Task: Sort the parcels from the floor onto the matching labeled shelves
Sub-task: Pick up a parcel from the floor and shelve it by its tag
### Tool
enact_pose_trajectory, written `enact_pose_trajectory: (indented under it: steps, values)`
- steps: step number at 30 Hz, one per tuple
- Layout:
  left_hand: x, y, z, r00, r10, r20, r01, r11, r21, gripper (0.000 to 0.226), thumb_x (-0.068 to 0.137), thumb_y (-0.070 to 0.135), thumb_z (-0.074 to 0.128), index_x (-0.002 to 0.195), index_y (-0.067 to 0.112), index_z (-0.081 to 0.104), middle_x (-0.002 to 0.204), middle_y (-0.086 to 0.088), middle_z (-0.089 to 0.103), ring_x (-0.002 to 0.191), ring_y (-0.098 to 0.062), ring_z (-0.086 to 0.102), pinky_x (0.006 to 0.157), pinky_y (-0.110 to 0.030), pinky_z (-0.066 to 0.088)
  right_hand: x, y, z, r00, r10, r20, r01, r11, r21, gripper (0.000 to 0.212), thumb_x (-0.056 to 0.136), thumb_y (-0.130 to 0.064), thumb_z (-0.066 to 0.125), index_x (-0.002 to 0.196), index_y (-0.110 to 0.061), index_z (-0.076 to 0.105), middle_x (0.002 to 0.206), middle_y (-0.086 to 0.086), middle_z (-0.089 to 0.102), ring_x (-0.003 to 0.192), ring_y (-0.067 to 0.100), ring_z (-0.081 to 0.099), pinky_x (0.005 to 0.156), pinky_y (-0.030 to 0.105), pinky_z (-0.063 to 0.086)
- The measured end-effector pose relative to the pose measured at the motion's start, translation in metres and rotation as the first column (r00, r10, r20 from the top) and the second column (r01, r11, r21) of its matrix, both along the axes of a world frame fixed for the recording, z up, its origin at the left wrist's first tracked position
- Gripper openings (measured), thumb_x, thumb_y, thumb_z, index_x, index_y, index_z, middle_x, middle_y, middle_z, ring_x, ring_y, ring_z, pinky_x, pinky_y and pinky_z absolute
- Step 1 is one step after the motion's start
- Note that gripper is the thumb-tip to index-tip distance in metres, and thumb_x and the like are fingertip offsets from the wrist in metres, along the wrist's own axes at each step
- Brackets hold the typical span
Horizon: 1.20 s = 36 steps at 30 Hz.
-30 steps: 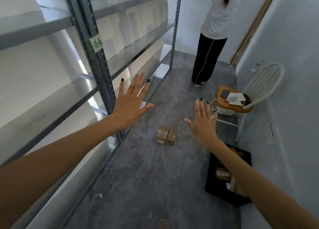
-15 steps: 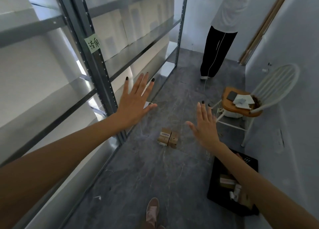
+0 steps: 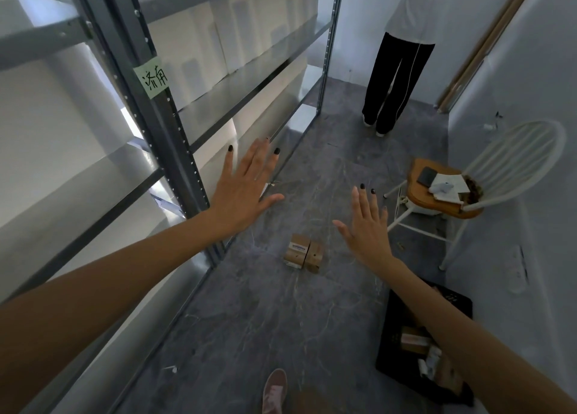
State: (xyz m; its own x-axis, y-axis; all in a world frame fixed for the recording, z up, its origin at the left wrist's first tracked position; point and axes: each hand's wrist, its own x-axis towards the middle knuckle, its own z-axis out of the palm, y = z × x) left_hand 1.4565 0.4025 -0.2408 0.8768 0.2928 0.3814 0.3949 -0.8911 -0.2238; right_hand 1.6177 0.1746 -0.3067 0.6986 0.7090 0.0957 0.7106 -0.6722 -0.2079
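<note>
Two small brown cardboard parcels (image 3: 302, 253) lie side by side on the grey floor, the left one bearing a white label. My left hand (image 3: 246, 188) is stretched forward with fingers spread, above and left of the parcels, holding nothing. My right hand (image 3: 367, 226) is also flat and spread, just right of the parcels and higher than them. A grey metal shelf rack (image 3: 162, 123) runs along the left, with a green handwritten label (image 3: 153, 77) on its upright.
A black crate (image 3: 459, 304) with more parcels sits on the floor at the lower right. A white chair (image 3: 487, 176) with a wooden seat carrying a phone and papers stands by the right wall. Another person's legs (image 3: 393, 82) are at the far end. My shoe (image 3: 274, 390) shows below.
The view has shifted forward and slightly down. My foot has come into view at the bottom. Both hands stay spread and empty.
</note>
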Motion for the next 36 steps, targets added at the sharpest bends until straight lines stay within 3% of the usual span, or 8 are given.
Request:
enact_pose_trajectory:
  steps: [5, 8, 15, 19, 25, 36]
  values:
    - [0.017, 0.011, -0.020, 1.000, 0.006, -0.016, -0.007, 0.998, -0.056, 0.085, 0.084, 0.071, 0.015, 0.150, 0.019, 0.009, 0.159, -0.010, 0.006, 0.144, -0.022, -0.008, 0.113, -0.054, 0.002, 0.016, 0.007, -0.012, 1.000, 0.003, -0.027, -0.003, 1.000, -0.009, 0.081, 0.091, -0.061, 0.027, 0.150, -0.016, -0.004, 0.160, 0.005, -0.006, 0.147, 0.026, -0.009, 0.114, 0.055, 0.000]
    - [0.031, 0.013, -0.032, 0.999, 0.009, -0.053, -0.014, 0.994, -0.106, 0.086, 0.083, 0.071, 0.010, 0.151, 0.019, 0.006, 0.160, -0.010, 0.002, 0.143, -0.022, -0.013, 0.114, -0.057, 0.003, 0.028, 0.014, -0.017, 0.999, -0.012, -0.040, 0.011, 1.000, -0.008, 0.080, 0.090, -0.061, 0.025, 0.150, -0.016, -0.005, 0.160, 0.005, -0.006, 0.147, 0.026, -0.009, 0.115, 0.055, -0.001]
    - [0.081, 0.016, -0.042, 0.997, 0.060, -0.042, -0.065, 0.989, -0.136, 0.086, 0.085, 0.071, 0.025, 0.150, 0.018, 0.006, 0.159, -0.011, 0.004, 0.143, -0.021, -0.012, 0.115, -0.059, 0.010, 0.064, 0.041, -0.017, 1.000, 0.004, -0.024, -0.004, 1.000, 0.009, 0.080, 0.091, -0.061, 0.024, 0.149, -0.016, -0.009, 0.160, 0.003, -0.008, 0.146, 0.024, -0.011, 0.115, 0.053, -0.004]
    - [0.110, 0.015, -0.049, 0.988, 0.129, -0.083, -0.144, 0.967, -0.211, 0.086, 0.085, 0.072, 0.020, 0.150, 0.019, 0.001, 0.160, -0.010, -0.003, 0.142, -0.022, -0.018, 0.116, -0.059, 0.006, 0.086, 0.053, -0.019, 0.999, -0.001, -0.034, 0.001, 1.000, 0.014, 0.082, 0.090, -0.061, 0.025, 0.149, -0.016, -0.011, 0.160, 0.003, -0.012, 0.145, 0.021, -0.016, 0.115, 0.054, -0.004]
    - [0.142, 0.005, -0.072, 0.989, 0.115, -0.091, -0.135, 0.959, -0.249, 0.084, 0.086, 0.070, 0.022, 0.150, 0.019, 0.003, 0.160, -0.008, -0.004, 0.142, -0.022, -0.016, 0.114, -0.053, -0.006, 0.115, 0.060, -0.032, 0.998, -0.019, -0.065, 0.020, 1.000, 0.010, 0.083, 0.090, -0.063, 0.023, 0.149, -0.014, -0.008, 0.160, 0.004, -0.007, 0.146, 0.023, -0.011, 0.116, 0.053, -0.004]
    - [0.178, 0.045, -0.137, 0.956, 0.186, -0.228, -0.264, 0.884, -0.387, 0.079, 0.089, 0.064, 0.012, 0.149, 0.014, 0.012, 0.158, -0.012, 0.012, 0.146, -0.028, 0.013, 0.114, -0.058, 0.008, 0.146, 0.082, -0.091, 0.972, -0.023, -0.235, 0.004, 0.997, -0.079, 0.078, 0.094, -0.055, 0.029, 0.150, -0.015, -0.007, 0.160, 0.002, -0.004, 0.147, 0.021, -0.007, 0.117, 0.055, 0.008]
